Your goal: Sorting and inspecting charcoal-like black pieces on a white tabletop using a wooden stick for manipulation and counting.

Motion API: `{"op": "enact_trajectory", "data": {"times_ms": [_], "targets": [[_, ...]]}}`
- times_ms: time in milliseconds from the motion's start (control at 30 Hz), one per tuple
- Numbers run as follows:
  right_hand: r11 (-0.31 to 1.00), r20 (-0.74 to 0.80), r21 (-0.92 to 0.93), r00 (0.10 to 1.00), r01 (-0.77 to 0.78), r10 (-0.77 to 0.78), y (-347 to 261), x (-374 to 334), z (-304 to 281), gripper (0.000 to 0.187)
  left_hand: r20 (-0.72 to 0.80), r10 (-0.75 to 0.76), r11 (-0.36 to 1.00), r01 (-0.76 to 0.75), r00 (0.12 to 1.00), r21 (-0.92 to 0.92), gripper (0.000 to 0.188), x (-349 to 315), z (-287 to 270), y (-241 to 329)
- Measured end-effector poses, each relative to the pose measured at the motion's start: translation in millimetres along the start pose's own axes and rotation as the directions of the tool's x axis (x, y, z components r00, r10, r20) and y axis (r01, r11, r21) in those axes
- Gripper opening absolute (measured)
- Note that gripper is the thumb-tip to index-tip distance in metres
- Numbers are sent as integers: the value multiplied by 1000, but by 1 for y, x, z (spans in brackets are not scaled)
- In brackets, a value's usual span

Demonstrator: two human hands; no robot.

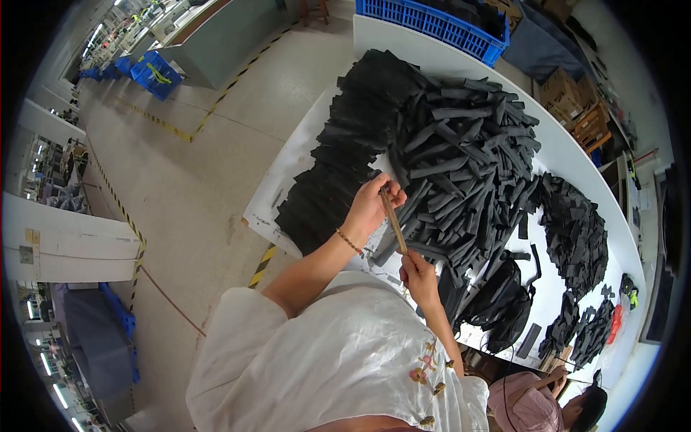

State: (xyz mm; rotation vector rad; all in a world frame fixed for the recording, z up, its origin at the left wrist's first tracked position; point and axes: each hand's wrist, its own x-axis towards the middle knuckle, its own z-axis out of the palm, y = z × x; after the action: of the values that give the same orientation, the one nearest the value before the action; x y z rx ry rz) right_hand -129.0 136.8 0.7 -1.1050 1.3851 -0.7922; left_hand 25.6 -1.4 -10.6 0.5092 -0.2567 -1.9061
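A narrow brown stick (394, 225), wood-like, slants between my two hands over the near edge of the white table. My left hand (368, 207) is closed around its far end, where a bit of black material shows at the fingertips. Its near end is gripped by my right hand (419, 276), fingers curled in. Just beyond my hands lies a big heap of loose black tube-like fabric strips (461, 162). Flatter black pieces (360, 119) lie overlapped in rows along the table's left side. Whether a strip sits on the stick is hard to make out.
To the right are a black backpack (497, 299) and another pile of small black pieces (576, 234). A blue crate (446, 29) stands at the far edge. Another person (533, 399) sits at the lower right. Yellow-black tape (216, 108) marks the floor at left.
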Motion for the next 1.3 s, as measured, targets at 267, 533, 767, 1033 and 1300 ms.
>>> {"op": "enact_trajectory", "data": {"times_ms": [267, 533, 767, 1033, 1300], "targets": [[989, 48, 142, 998, -41, 34, -10, 12, -2, 24, 114, -80, 953, 42, 990, 301, 31, -28, -3, -27], [983, 61, 174, 997, -60, 50, 11, -3, 2, 26, 37, -80, 992, 76, 996, 101, 42, 8, -5, 26], [994, -21, 108, 1000, 15, -12, 2, 11, 1, 24, 87, -119, 982, 105, 989, 158, 27, -9, 7, -46], [971, 57, 231, 997, -65, 53, 4, 5, -11, 25, -38, -115, 992, 117, 993, 45, 31, -4, 24, 4], [966, 34, 247, 997, -74, 68, 8, 3, -5, 24, -53, 75, 988, -67, 996, 138, 33, 11, 28, -24]]}}
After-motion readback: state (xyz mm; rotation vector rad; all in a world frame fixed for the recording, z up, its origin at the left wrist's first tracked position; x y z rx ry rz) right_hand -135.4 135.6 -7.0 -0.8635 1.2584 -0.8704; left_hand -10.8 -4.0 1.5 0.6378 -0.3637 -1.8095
